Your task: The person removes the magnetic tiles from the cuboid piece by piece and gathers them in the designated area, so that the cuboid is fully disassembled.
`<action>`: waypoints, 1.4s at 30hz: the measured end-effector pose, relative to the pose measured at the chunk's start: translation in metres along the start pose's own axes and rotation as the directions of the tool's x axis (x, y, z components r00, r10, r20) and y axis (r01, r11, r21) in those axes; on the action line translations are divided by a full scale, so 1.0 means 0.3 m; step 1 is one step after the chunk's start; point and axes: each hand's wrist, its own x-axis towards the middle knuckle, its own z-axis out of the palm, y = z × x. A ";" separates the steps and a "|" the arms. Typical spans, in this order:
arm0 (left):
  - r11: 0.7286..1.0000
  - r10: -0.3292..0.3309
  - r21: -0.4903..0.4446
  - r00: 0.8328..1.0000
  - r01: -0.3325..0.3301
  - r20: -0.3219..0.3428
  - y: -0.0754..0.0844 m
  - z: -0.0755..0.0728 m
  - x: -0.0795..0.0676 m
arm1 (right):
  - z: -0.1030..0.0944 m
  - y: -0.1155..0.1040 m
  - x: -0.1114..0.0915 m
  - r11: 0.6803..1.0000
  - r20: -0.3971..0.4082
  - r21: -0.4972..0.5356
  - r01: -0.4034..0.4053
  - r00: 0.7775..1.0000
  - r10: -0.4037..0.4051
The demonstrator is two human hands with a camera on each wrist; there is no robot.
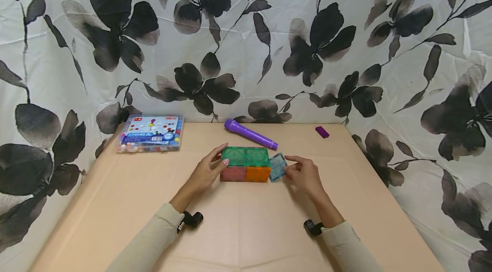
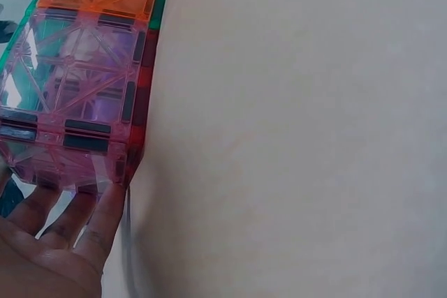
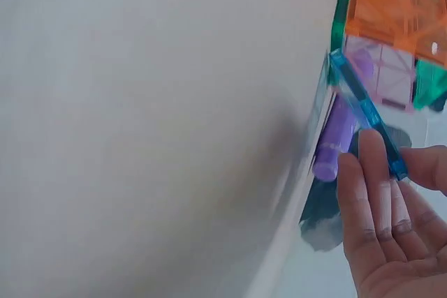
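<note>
A box of see-through magnetic tiles [image 1: 246, 157] stands mid-table, green on top, pink and orange on its near side. My left hand [image 1: 207, 168] holds its left end; the left wrist view shows several fingers [image 2: 105, 225] against the pink end tile [image 2: 63, 165]. Between thumb and fingers my right hand [image 1: 305, 176] pinches a blue magnetic tile [image 1: 277, 167], tilted, at the box's right end. In the right wrist view the blue tile [image 3: 367, 109] appears edge-on near the orange tile [image 3: 398, 8]; whether it touches the box I cannot tell.
Behind the box lies a purple tube-shaped thing [image 1: 250, 134]. A clear plastic case with a blue label [image 1: 153, 133] sits at the back left, holding small coloured pieces. A small purple block [image 1: 322, 132] lies at the back right. Floral cloth [image 1: 261, 62] hangs behind the table [image 1: 238, 225].
</note>
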 end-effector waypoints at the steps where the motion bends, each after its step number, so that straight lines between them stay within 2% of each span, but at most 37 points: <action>1: 1.000 0.000 -0.003 1.000 0.000 0.000 -0.001 -0.001 -0.001 | -0.007 0.003 0.003 1.000 -0.004 0.016 -0.012 1.000 0.012; 6: 1.000 0.006 -0.005 1.000 -0.006 -0.002 -0.005 -0.004 -0.003 | -0.064 0.025 0.035 0.986 -0.024 0.141 -0.089 0.995 0.093; 12: 1.000 0.012 -0.018 1.000 -0.012 -0.002 -0.008 -0.001 -0.004 | -0.126 0.065 0.096 0.941 -0.008 0.298 -0.163 0.985 0.173; 19: 1.000 0.019 -0.015 1.000 -0.019 -0.002 -0.011 0.009 -0.002 | -0.155 0.120 0.154 0.890 0.039 0.389 -0.236 0.970 0.239; 23: 1.000 0.011 -0.015 1.000 -0.011 -0.004 -0.009 0.009 -0.004 | -0.151 0.134 0.179 0.881 0.060 0.400 -0.254 0.966 0.251; 26: 1.000 0.011 -0.012 1.000 -0.011 -0.007 -0.010 0.008 -0.003 | -0.145 0.132 0.191 0.890 0.047 0.375 -0.258 0.964 0.260; 28: 1.000 0.007 -0.013 1.000 -0.007 -0.009 -0.012 0.007 -0.004 | -0.143 0.126 0.191 0.913 0.025 0.322 -0.249 0.967 0.255; 32: 1.000 -0.002 -0.013 1.000 0.002 -0.009 -0.016 0.005 -0.006 | -0.145 0.112 0.168 0.972 -0.051 0.128 -0.196 0.978 0.204; 35: 1.000 0.003 -0.012 1.000 -0.004 -0.012 -0.017 0.005 -0.005 | -0.138 0.093 0.140 0.992 -0.080 0.012 -0.123 0.989 0.124; 37: 1.000 0.006 -0.012 1.000 -0.006 -0.015 -0.015 0.005 -0.004 | -0.123 0.070 0.119 0.998 -0.049 0.002 -0.067 0.997 0.067; 39: 1.000 0.008 -0.012 1.000 -0.008 -0.016 -0.013 0.005 -0.003 | -0.099 0.043 0.100 0.999 0.011 0.035 -0.014 1.000 0.014; 42: 1.000 0.006 -0.013 1.000 -0.006 -0.017 -0.013 0.007 -0.004 | -0.054 0.000 0.073 0.993 0.136 0.113 0.035 0.989 -0.050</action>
